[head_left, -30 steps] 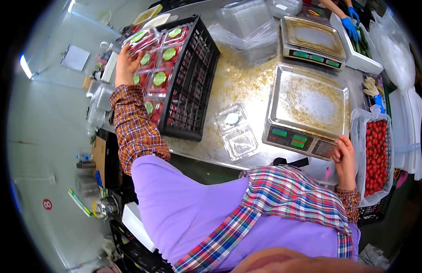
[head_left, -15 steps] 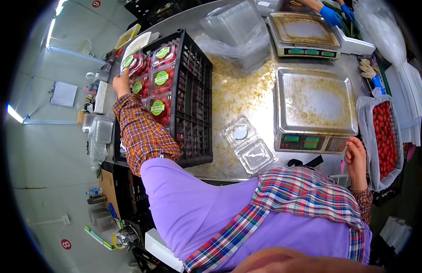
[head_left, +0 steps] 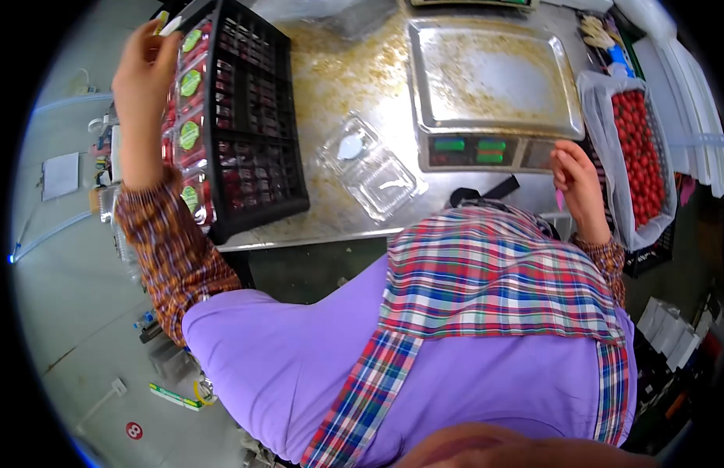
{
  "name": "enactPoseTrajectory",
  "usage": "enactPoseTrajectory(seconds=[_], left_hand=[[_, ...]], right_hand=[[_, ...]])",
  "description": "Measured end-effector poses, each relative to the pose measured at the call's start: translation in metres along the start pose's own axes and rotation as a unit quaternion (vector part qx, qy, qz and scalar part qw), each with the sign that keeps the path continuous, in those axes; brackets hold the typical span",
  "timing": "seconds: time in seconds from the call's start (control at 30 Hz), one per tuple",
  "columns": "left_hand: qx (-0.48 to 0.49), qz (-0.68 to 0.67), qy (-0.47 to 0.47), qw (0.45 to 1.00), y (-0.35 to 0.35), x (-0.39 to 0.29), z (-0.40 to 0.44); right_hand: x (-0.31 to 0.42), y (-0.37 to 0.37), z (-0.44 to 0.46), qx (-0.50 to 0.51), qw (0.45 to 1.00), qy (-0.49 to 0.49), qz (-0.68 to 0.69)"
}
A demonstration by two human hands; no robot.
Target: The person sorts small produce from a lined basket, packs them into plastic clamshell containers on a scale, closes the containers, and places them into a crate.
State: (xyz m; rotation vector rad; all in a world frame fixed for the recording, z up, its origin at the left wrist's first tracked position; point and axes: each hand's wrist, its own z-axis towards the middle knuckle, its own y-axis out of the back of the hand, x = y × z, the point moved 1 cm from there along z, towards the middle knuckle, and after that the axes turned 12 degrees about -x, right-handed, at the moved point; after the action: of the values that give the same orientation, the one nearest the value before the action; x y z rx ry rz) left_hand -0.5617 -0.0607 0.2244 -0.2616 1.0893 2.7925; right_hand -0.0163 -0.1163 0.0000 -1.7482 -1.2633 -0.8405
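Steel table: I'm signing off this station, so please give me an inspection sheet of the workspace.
Surface: steel table, yellowish-brown residue spread over part of it.
Work items: black crate holds labelled clear packs; open clear container lies between crate and scale; scale's pan stained, displays lit green.
Clutter: pale gloves off the scale's far right corner; black strap near the front edge.
Hands: left hand at the crate's left side, hold unclear; right hand by the scale's near right corner, contact unclear.
Cables: nothing seen on the table.
Surroundings: small red tomatoes in a white liner, right of the scale.
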Motion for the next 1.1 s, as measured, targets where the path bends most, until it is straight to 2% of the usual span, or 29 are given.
enactPoseTrajectory(seconds=[0.07, 0.1, 0.17, 0.2, 0.23, 0.27, 0.37, 0.5, 0.6, 0.8, 0.97, 1.1], left_hand=[[0.166, -0.092, -0.084, 0.978, 0.001, -0.081, -0.056], [0.185, -0.166, -0.186, 0.951, -0.012, -0.101, -0.093], [0.412, -0.114, -0.111, 0.897, -0.029, -0.143, -0.167], [0.479, -0.117, -0.048, 0.869, -0.046, -0.149, -0.205], [0.524, -0.067, -0.058, 0.847, -0.066, -0.151, -0.235], [0.513, -0.031, -0.090, 0.853, -0.077, -0.152, -0.264], [0.514, 0.027, -0.083, 0.853, -0.103, -0.149, -0.324], [0.478, 0.091, -0.084, 0.869, -0.118, -0.142, -0.341], [0.439, 0.127, -0.009, 0.889, -0.113, -0.150, -0.328], [0.380, 0.073, 0.048, 0.921, -0.111, -0.152, -0.306], [0.395, 0.113, 0.111, 0.905, -0.113, -0.161, -0.289], [0.304, 0.040, 0.118, 0.945, -0.111, -0.148, -0.289]], right_hand=[[-0.002, -0.001, -0.006, 0.012, 1.000, -0.014, 0.003], [-0.005, 0.002, -0.006, 0.030, 0.999, -0.018, 0.004], [-0.009, 0.012, -0.006, 0.046, 0.998, -0.036, 0.012], [-0.011, 0.019, -0.006, 0.056, 0.997, -0.042, 0.018], [-0.010, 0.026, 0.000, 0.055, 0.997, -0.050, 0.015], [-0.010, 0.033, -0.001, 0.057, 0.997, -0.049, 0.018], [-0.005, 0.052, -0.004, 0.053, 0.998, -0.041, 0.016], [-0.003, 0.072, -0.001, 0.043, 0.998, -0.041, 0.015], [-0.004, 0.092, -0.001, 0.048, 0.998, -0.044, 0.020], [-0.010, 0.128, -0.003, 0.046, 0.997, -0.047, 0.033], [-0.014, 0.155, 0.003, 0.051, 0.997, -0.019, 0.050], [0.005, 0.163, -0.005, 0.046, 0.998, 0.002, 0.036]])
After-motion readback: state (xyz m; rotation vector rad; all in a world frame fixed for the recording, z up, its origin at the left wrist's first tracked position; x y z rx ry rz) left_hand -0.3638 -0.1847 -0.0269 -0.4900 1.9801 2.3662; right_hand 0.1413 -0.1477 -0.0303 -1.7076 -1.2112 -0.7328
